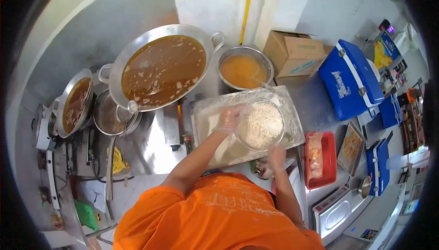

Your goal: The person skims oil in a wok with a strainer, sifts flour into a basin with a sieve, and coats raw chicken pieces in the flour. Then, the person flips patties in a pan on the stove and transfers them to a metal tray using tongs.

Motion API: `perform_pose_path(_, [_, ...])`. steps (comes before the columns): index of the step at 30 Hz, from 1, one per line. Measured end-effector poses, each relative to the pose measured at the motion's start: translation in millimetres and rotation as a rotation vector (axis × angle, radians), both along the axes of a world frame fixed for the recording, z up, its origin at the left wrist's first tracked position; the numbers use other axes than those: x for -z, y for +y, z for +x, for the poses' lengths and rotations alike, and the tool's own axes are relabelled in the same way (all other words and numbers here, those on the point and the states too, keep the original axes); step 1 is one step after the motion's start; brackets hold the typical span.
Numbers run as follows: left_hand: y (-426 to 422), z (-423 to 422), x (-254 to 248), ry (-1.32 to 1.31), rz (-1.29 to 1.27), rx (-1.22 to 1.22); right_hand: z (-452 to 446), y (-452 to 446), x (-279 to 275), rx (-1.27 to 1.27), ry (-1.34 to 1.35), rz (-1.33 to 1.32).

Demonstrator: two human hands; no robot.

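My left hand (232, 117), in a clear plastic glove, grips the left rim of a round metal sieve (238, 133). Pale, crumbly breading flour (261, 123) fills the sieve. At its lower right edge my right hand (276, 157) is closed on the rim, gloved and blurred by motion. Under the sieve lies a wide rectangular metal tray (204, 151) dusted with flour. The sieve's underside is hidden.
A large wok (114, 78) of brown oil with floating bits stands left; a smaller wok (60, 113) and long-handled strainer (109, 167) lie beyond. Behind are a pot (224, 71) of orange liquid and a carton (297, 53). Right are a blue cooler (350, 81) and red basin (332, 158) of raw meat.
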State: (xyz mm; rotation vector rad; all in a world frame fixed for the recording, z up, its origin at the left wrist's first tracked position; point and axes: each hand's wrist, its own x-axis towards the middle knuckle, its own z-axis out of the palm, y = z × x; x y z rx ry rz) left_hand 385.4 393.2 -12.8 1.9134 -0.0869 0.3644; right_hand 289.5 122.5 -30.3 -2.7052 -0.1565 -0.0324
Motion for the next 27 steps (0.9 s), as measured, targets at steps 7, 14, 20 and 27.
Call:
perform_pose_path(7, [-7, -15, -38, 0.176, 0.277, -0.295, 36, -2, -16, -0.224, -0.084, -0.258])
perform_pose_path(14, [13, 17, -4, 0.148, 0.445, -0.189, 43, -7, -2, -0.015, 0.063, -0.131])
perform_pose_path(20, [11, 2, -32, 0.125, 0.435, -0.177, 62, -10, 12, -0.13, -0.051, -0.165])
perform_pose_path(27, [14, 5, -34, -0.021, 0.433, -0.23, 78, -17, 19, -0.274, -0.318, -0.372])
